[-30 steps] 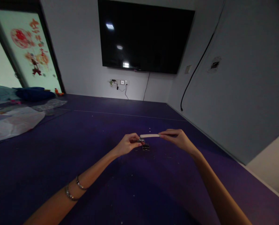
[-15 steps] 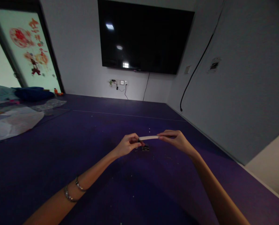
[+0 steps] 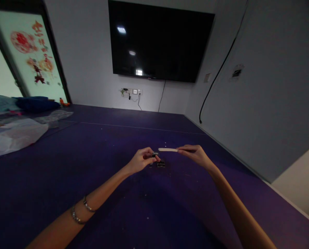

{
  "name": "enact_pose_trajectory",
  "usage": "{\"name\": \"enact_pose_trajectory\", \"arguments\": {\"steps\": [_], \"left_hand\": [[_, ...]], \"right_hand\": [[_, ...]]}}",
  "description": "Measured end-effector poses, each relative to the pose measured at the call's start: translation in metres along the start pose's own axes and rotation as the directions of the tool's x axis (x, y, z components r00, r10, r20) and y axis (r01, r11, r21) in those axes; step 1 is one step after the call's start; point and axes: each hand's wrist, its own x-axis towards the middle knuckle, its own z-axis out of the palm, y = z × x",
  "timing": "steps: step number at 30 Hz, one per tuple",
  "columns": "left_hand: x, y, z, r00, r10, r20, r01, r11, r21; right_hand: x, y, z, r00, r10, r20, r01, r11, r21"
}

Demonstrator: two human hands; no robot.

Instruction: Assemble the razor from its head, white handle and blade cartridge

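Cream-coloured and slim, a smooth, gently curved stick [image 3: 167,149] is pinched at one end by the right hand [image 3: 197,155], the thumb and fingers closed flat on it and the rest of its length pointing across toward the left hand [image 3: 142,162]. The left hand has its thumb and fingers drawn together around a small silvery and dark object [image 3: 155,154], part of which shows beyond the fingertips; what it is cannot be made out at this size. The stick's free, rounded tip lies just beside that object, slightly above it and to its right, in the gap between the two hands; whether they touch is hard to tell. Just below the left fingertips, a small black, block-like piece [image 3: 161,163] rests on a broad, matt purple surface [image 3: 149,200] dotted with pale specks. Two silvery metal bracelets [image 3: 78,217] circle the left forearm. Beyond the hands, a large black flat-screen television [image 3: 162,41] hangs on a pale wall, and at far left a crumpled whitish translucent sheet [image 3: 19,136] lies on the purple surface.
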Motion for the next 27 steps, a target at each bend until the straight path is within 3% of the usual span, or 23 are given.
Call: {"name": "enact_pose_trajectory", "arguments": {"steps": [5, 11, 16, 22, 27], "left_hand": [[0.0, 0.001, 0.0, 1.0, -0.014, 0.001, 0.014, 1.0, 0.022], [0.0, -0.001, 0.0, 1.0, -0.023, -0.005, 0.023, 1.0, 0.008], [0.001, -0.004, 0.0, 1.0, -0.024, 0.006, 0.024, 1.0, -0.013], [0.001, -0.003, 0.0, 0.999, -0.034, 0.013, 0.034, 0.998, -0.053], [0.001, -0.006, 0.001, 0.999, -0.033, 0.009, 0.033, 0.998, -0.054]], "right_hand": [[0.0, 0.003, 0.003, 0.999, -0.022, 0.05, 0.02, 0.999, 0.033], [0.001, 0.016, 0.008, 1.0, 0.021, -0.012, -0.02, 0.997, 0.072], [0.001, 0.01, 0.01, 0.999, -0.015, 0.05, 0.011, 0.997, 0.073], [0.0, 0.027, 0.008, 0.999, 0.037, -0.008, -0.037, 0.998, 0.051], [0.001, 0.016, 0.009, 1.0, -0.009, 0.005, 0.009, 0.999, 0.046]]}}
